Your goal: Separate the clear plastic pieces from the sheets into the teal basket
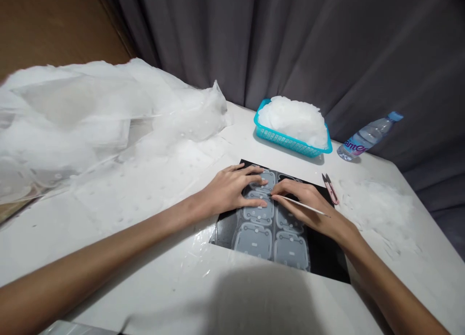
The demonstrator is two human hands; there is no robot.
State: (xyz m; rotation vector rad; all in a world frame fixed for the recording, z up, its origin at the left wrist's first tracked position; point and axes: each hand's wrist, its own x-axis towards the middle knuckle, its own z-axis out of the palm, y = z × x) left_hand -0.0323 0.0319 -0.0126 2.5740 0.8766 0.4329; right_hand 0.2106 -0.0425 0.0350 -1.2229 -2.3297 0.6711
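A sheet of translucent rounded-square pieces (253, 240) lies on a black mat (329, 257) in front of me. My left hand (236, 187) rests on the sheet's upper left part, fingers spread, pressing it flat. In my right hand (303, 199) is a thin white stick-like tool (305, 205), pinched between thumb and fingers. Its tip is down at the sheet's middle, close to my left fingertips, and my fingers partly hide it. The pieces under my right hand are partly covered.
A turquoise basket (286, 142) heaped with white translucent pieces stands behind the mat. Thread snips (330, 190) lie right of it, near a tilted-looking water bottle (368, 137). Clear scraps (381, 211) spread at the right. Large plastic bags (109, 107) fill the left.
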